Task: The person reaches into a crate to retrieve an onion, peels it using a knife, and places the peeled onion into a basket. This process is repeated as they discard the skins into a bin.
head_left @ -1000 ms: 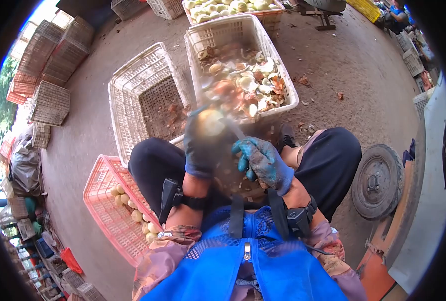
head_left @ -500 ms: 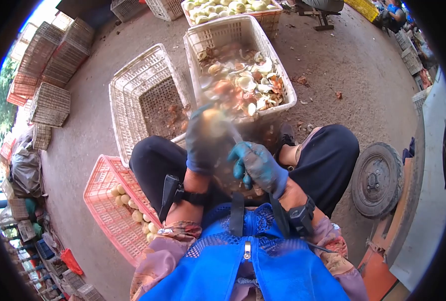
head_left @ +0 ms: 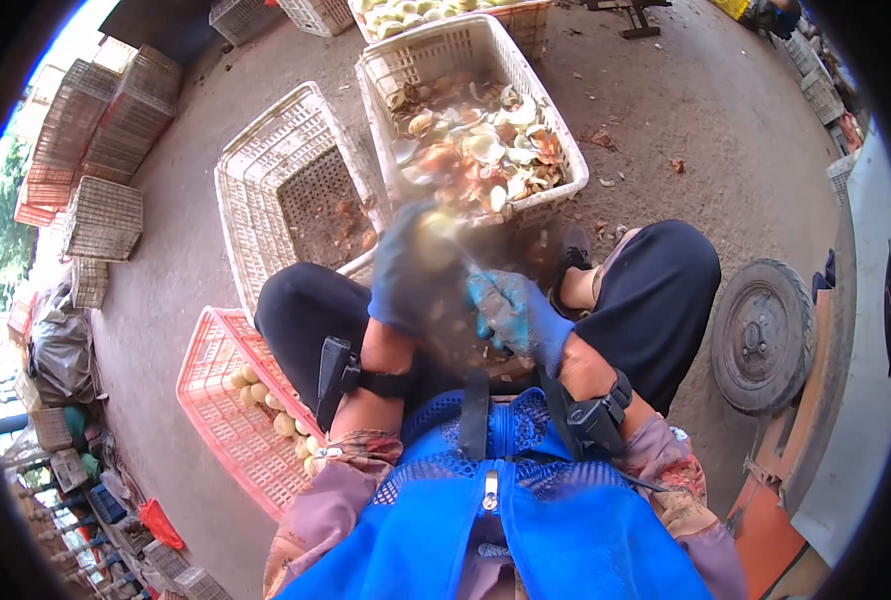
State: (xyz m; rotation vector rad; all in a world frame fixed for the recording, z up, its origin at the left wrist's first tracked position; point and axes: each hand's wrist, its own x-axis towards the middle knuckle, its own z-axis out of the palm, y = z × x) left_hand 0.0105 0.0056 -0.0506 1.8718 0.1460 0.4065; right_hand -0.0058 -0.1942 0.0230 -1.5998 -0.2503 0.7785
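My left hand, in a dark blue-grey glove, is closed around a pale, blurred onion above the gap between my knees. Closed in a fist, my gloved right hand grips a knife whose thin blade is smeared by motion and points at the onion. The knife's handle is hidden inside my fingers. Just beyond both hands, a white plastic crate holds a heap of onion skins and cut layers.
Left of it stands a white crate with some skins at its bottom. A pink crate with several onions tilts beside my left knee. Pale onions fill a farther crate. A wheel stands right; stacked crates stand left.
The camera view has shifted slightly, so the crates sit a little higher. My right hand has turned a bit and risen slightly. Both hands keep their hold on onion and knife.
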